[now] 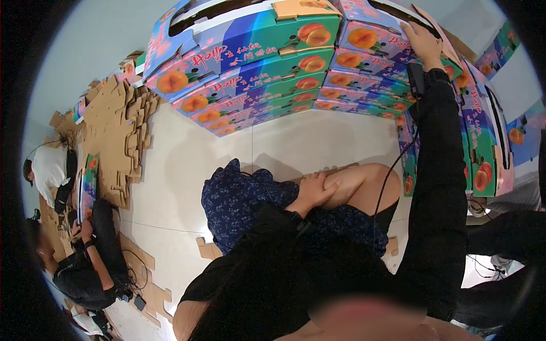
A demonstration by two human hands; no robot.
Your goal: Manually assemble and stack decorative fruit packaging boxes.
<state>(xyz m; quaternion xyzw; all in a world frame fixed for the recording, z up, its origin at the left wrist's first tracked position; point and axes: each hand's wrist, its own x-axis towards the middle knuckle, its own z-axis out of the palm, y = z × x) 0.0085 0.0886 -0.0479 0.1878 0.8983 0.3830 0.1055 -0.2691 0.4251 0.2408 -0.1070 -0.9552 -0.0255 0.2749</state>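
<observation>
My right arm reaches forward to the top fruit carton of the right stack, a colourful box printed with peaches. There my right hand lies on the carton's upper edge beside its long slot, fingers stretched out. A black device with a cable sits at that wrist. My left hand rests on my bare lower leg, holding nothing, its fingers laid out flat. Dark blue floral fabric covers my other leg. In front stands the left stack of matching cartons, with a slot in its top box.
Flattened brown cardboard lies piled at the left. A seated person in black handles a printed carton; another in white is farther back. More cartons stand at the right, near dark-clothed limbs. Pale tiled floor spreads between.
</observation>
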